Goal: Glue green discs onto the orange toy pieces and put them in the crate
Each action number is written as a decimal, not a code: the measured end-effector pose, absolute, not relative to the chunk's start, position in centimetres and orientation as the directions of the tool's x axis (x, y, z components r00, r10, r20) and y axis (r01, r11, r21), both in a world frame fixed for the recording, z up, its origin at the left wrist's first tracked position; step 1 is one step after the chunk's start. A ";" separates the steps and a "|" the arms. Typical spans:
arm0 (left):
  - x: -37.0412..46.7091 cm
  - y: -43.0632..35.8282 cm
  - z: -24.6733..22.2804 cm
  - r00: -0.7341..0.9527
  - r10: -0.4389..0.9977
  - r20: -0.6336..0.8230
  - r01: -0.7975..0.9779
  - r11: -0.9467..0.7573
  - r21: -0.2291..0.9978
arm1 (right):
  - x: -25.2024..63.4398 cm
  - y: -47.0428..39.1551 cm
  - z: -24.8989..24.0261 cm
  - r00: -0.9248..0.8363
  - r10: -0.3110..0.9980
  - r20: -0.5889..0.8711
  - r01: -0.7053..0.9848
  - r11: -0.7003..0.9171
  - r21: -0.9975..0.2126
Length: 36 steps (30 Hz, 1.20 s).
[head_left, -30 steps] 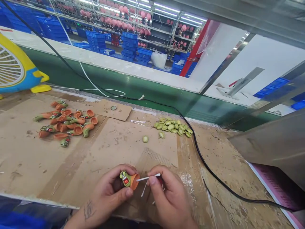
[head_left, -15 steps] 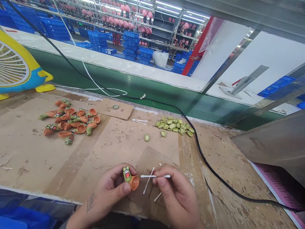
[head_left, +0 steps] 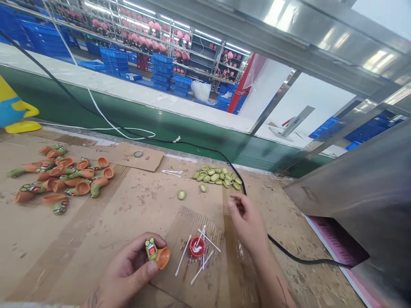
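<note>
My left hand (head_left: pixel 128 269) holds a small toy piece (head_left: pixel 154 252) with a green face and an orange cup end, low over the cardboard. My right hand (head_left: pixel 248 222) is stretched forward with nothing in it, fingers loosely apart, just short of a heap of green oval caps (head_left: pixel 216 175). Two single green caps (head_left: pixel 181 195) lie nearer. Between the hands sits a red cap (head_left: pixel 197 247) with several white cotton swabs (head_left: pixel 205 239) lying on and around it.
A pile of orange-and-green toy pieces (head_left: pixel 61 177) lies at the left. A black cable (head_left: pixel 289 254) crosses the cardboard-covered bench (head_left: pixel 105 222) to the right. A yellow fan base (head_left: pixel 16 115) stands at far left, a green conveyor wall (head_left: pixel 180 128) behind, a grey metal housing (head_left: pixel 356 201) at right.
My right hand has let go of the cotton swab and moved forward toward the green caps. The red cap and swabs now lie uncovered. The view has shifted right.
</note>
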<state>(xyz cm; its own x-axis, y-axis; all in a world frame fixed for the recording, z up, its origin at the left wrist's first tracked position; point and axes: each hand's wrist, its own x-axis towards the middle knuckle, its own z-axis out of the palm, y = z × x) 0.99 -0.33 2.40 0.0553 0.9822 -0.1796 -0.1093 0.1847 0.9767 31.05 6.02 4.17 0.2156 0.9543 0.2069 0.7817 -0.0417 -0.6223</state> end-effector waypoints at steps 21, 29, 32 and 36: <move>1.5 -0.5 1.7 0.027 0.985 -0.168 -0.129 0.170 0.977 | 32.7 5.1 2.1 -0.130 0.971 0.199 0.933 0.188 -0.306; 1.4 -0.5 2.1 0.072 0.984 -0.165 -0.111 0.172 0.979 | 33.2 4.2 2.1 -0.027 0.985 0.171 0.875 0.106 -0.473; 1.3 -0.4 2.0 0.058 0.988 -0.142 -0.112 0.148 0.983 | 32.5 5.2 2.3 -0.032 0.983 0.180 0.830 0.126 -0.543; 1.1 -0.2 1.6 0.033 0.994 -0.103 -0.160 0.107 0.981 | 31.7 4.3 3.0 0.010 0.972 0.234 0.732 0.152 -0.665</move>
